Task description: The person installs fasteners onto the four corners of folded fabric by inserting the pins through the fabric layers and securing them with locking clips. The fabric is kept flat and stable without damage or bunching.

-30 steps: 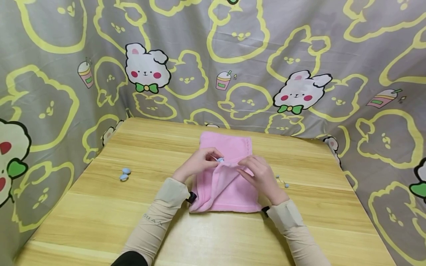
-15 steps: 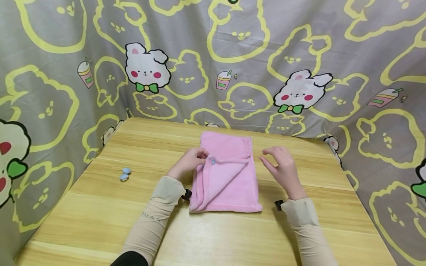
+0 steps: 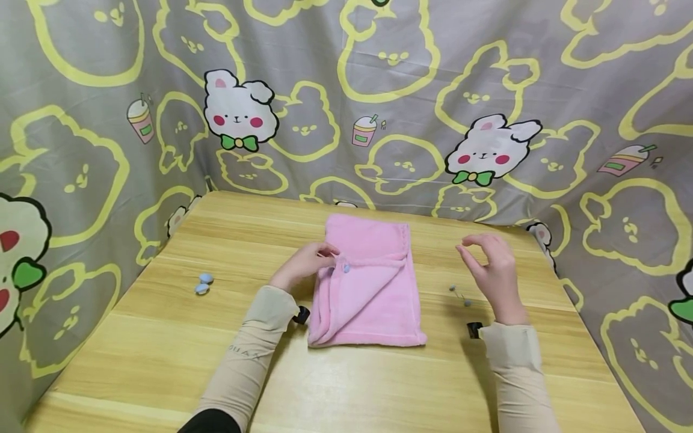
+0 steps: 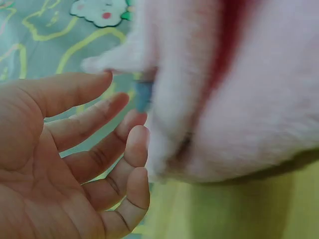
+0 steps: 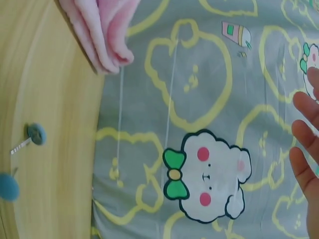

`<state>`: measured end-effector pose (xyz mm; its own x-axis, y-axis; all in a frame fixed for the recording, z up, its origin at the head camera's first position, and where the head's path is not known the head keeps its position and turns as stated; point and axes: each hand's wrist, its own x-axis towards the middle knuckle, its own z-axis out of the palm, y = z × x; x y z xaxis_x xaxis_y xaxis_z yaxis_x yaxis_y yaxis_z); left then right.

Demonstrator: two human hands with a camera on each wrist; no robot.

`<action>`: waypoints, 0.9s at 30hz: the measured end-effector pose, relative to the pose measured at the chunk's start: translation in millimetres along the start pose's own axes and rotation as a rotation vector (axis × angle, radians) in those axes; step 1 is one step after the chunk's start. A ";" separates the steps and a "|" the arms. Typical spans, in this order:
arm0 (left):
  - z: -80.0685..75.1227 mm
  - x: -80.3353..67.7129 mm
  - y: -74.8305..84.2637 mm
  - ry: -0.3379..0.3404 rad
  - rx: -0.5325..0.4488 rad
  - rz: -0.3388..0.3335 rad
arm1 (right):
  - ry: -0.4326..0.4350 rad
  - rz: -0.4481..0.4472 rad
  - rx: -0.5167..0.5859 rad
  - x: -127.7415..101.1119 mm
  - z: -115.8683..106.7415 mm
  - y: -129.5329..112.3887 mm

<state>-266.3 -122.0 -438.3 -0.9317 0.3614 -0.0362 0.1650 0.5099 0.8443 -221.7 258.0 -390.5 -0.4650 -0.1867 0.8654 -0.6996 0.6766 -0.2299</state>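
Observation:
A folded pink towel (image 3: 373, 300) lies mid-table, its lower left corner turned over into a diagonal flap. A small blue pin head (image 3: 345, 266) sits at the flap's tip. My left hand (image 3: 310, 261) rests at the towel's left edge, fingertips touching the fabric beside that pin. In the left wrist view its fingers (image 4: 124, 149) are loosely bent and empty beside the towel (image 4: 239, 99) and the blue pin head (image 4: 143, 94). My right hand (image 3: 489, 264) hovers off to the right, fingers loosely curled, holding nothing, above two blue-headed pins (image 3: 459, 294).
Two pale blue beads (image 3: 203, 284) lie on the wooden table (image 3: 379, 385) at the left. A grey curtain (image 3: 379, 90) with rabbit prints walls the table on three sides. The right wrist view shows the pins (image 5: 36, 133) on the wood, the towel's edge (image 5: 104, 35).
My right hand has let go of the towel's folded corner and moved right, lifting above the loose pins. The left hand stays at the pinned flap, which now lies flat.

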 end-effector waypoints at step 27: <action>60.1 -40.6 103.8 -0.001 0.211 0.383 | -1.014 0.642 -0.106 -34.7 6.3 40.3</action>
<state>-191.9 -36.8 -381.3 -0.7902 0.5561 0.2577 0.5612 0.4876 0.6688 -237.2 287.3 -432.5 -0.9603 -0.2369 -0.1476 -0.1581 0.8975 -0.4118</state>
